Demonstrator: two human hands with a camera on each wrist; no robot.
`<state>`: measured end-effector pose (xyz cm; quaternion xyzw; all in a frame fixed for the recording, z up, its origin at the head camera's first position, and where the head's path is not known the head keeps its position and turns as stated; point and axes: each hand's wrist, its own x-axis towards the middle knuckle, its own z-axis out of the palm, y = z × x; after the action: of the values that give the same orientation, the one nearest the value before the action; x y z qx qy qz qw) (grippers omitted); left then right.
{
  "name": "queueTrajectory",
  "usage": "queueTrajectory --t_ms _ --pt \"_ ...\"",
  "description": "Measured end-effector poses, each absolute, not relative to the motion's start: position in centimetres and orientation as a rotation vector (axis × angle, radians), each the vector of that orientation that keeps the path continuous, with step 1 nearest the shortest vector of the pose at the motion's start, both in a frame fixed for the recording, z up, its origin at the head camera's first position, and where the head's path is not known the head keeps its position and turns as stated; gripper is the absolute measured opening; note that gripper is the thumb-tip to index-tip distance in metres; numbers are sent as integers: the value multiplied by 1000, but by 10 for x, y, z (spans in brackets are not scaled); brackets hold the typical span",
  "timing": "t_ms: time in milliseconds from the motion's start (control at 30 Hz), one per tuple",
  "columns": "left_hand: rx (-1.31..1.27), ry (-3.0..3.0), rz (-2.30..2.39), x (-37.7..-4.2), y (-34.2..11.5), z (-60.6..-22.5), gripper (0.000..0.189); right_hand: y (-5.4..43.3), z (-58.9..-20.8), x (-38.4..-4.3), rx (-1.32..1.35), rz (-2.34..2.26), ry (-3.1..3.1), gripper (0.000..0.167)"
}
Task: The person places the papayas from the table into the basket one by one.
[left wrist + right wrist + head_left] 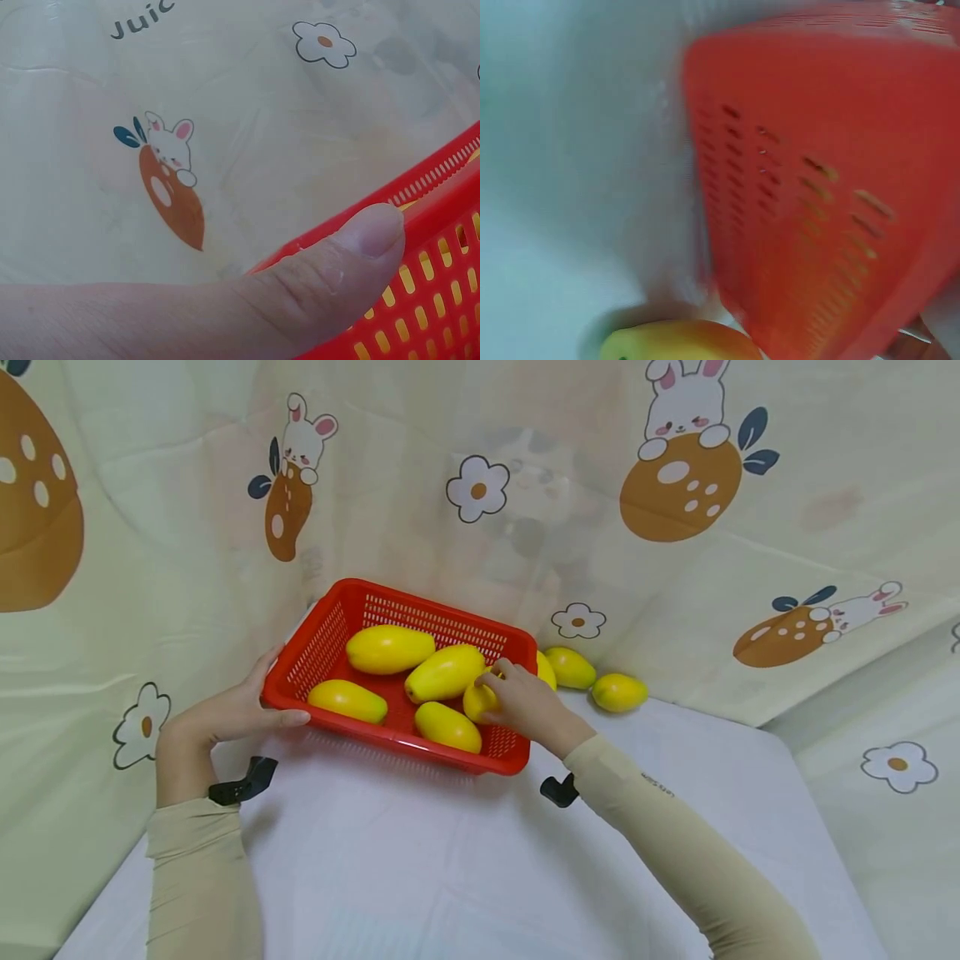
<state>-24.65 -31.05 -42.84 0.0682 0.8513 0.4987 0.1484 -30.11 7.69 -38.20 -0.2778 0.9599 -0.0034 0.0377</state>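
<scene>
A red plastic basket [405, 741] with slotted walls holds several yellow mangoes [391, 649]. At its left end my left hand [232, 706] grips the rim; in the left wrist view the thumb [330, 277] lies along the red edge, while most of the fingers are hidden behind the basket. My right hand [528, 706] reaches over the right end, its fingers curled round a mango [480, 700] inside the basket. The right wrist view is blurred and filled mostly by the basket's outer wall [802, 97], with one mango [679, 341] on the table below it.
Outside the basket's right end, more mangoes [619, 692] lie on the white table [420, 868] against the back sheet. That pale sheet [405, 527], printed with rabbits and flowers, hangs close behind the basket and along both sides. Black wrist straps [243, 782] sit on both arms.
</scene>
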Motion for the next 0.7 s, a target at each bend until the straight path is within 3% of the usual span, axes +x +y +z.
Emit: queueTrajectory --t_ms 333,700 --pt "208 2442 1435 -246 -306 -424 116 85 -387 -304 -921 59 2856 43" --pt "186 2447 1418 -243 -307 -423 116 87 -387 -307 -972 110 2828 49"
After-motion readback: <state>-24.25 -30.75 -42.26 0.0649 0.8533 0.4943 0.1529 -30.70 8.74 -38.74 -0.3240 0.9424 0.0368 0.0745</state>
